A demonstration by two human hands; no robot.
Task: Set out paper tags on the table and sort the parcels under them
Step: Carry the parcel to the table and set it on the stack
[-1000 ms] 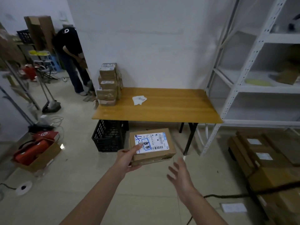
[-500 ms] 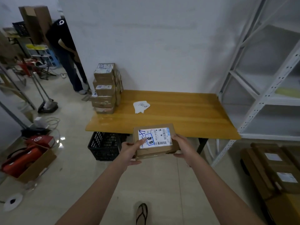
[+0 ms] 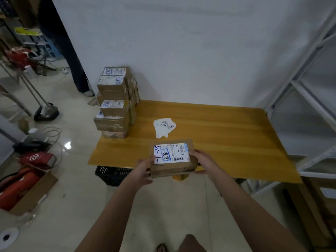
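From the head camera, a cardboard parcel (image 3: 172, 159) with a white shipping label sits between both hands at the near edge of the wooden table (image 3: 227, 135). The left hand (image 3: 143, 170) grips its left end, the right hand (image 3: 203, 163) its right end. Paper tags (image 3: 164, 127) lie just beyond it; a stack of parcels (image 3: 114, 102) stands at the table's far left corner.

Stacked parcels (image 3: 114, 102) block the left end of the table (image 3: 227, 139) (paper tags (image 3: 164, 127) mid-table); right half open.

Parcel stack (image 3: 115, 104) left of tags (image 3: 164, 127) on table (image 3: 236, 135).
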